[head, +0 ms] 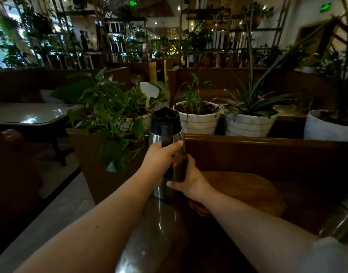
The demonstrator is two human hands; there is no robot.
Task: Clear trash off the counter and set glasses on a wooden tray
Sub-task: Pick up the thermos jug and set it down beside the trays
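A steel thermos jug (165,133) with a black lid and black handle stands upright at the far left corner of the dark counter (149,233). My left hand (159,160) is closed around its handle. My right hand (190,180) presses against the jug's lower right side, fingers wrapped on the body. A round wooden tray (248,190) lies on the counter just right of the jug, partly under my right wrist. Nothing that I can make out sits on it. No glasses or trash are clearly visible in the dim light.
A raised wooden ledge (267,142) runs behind the tray, with white plant pots (196,119) (248,123) (326,127) on it. A leafy plant (110,115) crowds the jug's left. Shiny metal objects (344,223) sit at the counter's right edge. A marble table (31,115) stands far left.
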